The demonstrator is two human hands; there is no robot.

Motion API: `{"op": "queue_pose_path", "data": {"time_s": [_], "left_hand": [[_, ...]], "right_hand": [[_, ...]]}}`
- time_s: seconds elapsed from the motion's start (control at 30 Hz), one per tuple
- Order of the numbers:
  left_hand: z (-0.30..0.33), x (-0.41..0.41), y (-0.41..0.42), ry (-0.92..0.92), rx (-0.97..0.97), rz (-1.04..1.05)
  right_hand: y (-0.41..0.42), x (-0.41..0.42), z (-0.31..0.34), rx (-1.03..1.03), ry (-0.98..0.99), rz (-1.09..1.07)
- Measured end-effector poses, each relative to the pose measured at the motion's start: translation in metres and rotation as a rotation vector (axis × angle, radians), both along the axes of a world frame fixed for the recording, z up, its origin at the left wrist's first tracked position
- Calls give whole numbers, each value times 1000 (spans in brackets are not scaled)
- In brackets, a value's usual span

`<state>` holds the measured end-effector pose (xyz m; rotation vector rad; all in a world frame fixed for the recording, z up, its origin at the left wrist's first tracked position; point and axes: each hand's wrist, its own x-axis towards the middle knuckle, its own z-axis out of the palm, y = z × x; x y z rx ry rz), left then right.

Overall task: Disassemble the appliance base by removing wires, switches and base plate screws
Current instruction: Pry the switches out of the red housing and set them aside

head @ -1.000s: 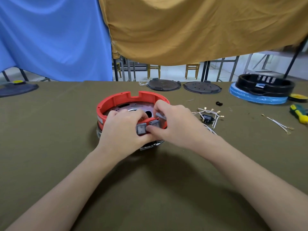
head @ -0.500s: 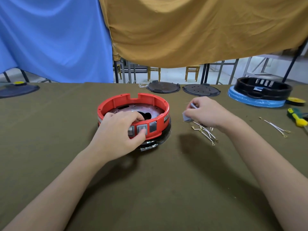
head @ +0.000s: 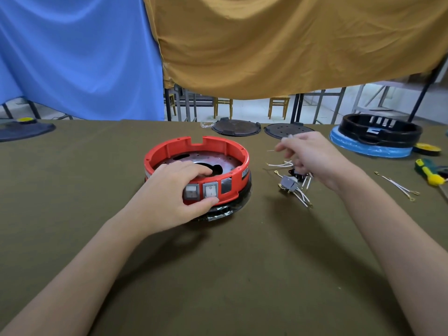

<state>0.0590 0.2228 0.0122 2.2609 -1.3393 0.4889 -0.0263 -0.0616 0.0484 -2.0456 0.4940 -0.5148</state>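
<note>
The red appliance base [head: 169,151] sits at the table's middle, with a perforated metal plate inside. My left hand [head: 167,197] grips its front rim, fingers curled inside and thumb under the front wall. Two grey rocker switches [head: 210,190] remain in that wall, beside an empty slot [head: 226,185]. A loose grey switch [head: 289,184] lies to the right among white wires [head: 303,197] with brass terminals. My right hand [head: 312,156] hovers blurred above this pile, fingers loose and holding nothing.
Two dark round plates [head: 236,127] [head: 288,130] lie at the far edge. A black housing [head: 380,132] on a blue ring stands at the back right. A green and yellow screwdriver [head: 429,172] and a loose wire pair [head: 397,185] lie at the right.
My right hand pulled a grey switch out of the base's front, carried it right, and let it go onto the wire pile. My left hand stayed on the base.
</note>
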Motion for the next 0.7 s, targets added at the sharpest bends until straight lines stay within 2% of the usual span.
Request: {"op": "queue_pose_path", "data": {"time_s": [0.1,0.2,0.33,0.5,0.7], "left_hand": [[0,2,0,-10,47,50],[0,1,-2,-1,39,49],[0,0,-3,-4,13,41],[1,-1,-3,8,4,-2],[-1,0,-3,25,-16,-12]], "right_hand": [[20,-1,5,174,-176,139],[40,0,3,179,-237,238],[62,-3,-1,258,-333,474],[77,-4,-4,120,-445,581],[81,-3,-13,-76,-443,540]]}}
